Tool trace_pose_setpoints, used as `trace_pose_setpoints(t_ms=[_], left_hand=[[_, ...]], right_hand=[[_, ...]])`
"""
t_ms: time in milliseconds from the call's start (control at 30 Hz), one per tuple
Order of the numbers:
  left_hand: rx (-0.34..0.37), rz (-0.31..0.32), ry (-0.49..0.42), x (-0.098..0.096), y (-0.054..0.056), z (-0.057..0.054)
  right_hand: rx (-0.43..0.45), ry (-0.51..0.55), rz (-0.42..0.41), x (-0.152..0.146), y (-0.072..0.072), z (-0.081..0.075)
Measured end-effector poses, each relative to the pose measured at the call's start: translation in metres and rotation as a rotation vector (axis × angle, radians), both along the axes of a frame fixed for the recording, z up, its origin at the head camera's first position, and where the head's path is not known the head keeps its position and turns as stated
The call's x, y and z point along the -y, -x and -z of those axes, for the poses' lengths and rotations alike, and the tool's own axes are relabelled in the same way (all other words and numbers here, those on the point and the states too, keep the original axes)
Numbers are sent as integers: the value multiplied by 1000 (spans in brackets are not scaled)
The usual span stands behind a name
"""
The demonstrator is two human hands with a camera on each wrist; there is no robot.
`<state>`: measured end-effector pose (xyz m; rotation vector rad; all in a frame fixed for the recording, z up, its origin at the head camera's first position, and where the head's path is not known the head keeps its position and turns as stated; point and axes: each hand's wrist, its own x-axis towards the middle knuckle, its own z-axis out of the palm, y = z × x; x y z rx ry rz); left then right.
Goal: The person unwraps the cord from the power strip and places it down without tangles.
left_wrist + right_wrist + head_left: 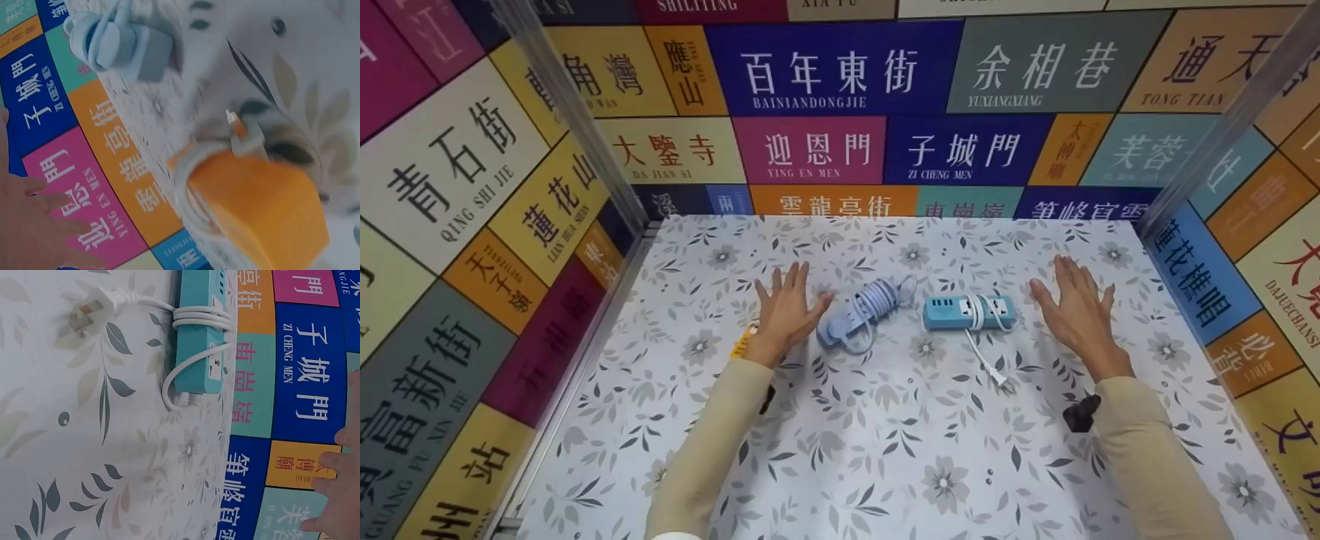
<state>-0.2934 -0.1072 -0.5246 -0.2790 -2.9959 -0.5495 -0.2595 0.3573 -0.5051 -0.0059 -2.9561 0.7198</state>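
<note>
My left hand (786,311) is held with its fingers spread, left of a pale blue power strip (840,326) with its cord coiled round it. Below that hand, partly hidden by it in the head view, lies an orange block (259,208). The left wrist view shows a pale cable (188,174) looped at its side, ending in a small metal-tipped connector. A teal power strip (949,313) sits on the right, wrapped in its white cord, with the white plug (93,312) lying loose. Further right, my right hand (1076,315) has its fingers extended and holds nothing.
The things lie on a table covered in a white leaf-and-flower cloth (877,450). Panels of coloured street-name signs (832,71) rise behind it and on both sides. Clear corner posts (577,112) stand at the back.
</note>
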Motion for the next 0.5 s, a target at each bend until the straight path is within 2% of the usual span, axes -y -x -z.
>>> trace_pose_setpoints(t_ms=[200,500], left_hand=[[-9,42,-81,-30,2,6],[-16,138,-115,-70,1,17]], right_hand=[[4,38,1,6,-2,6],[-17,77,2,13,-5,16]])
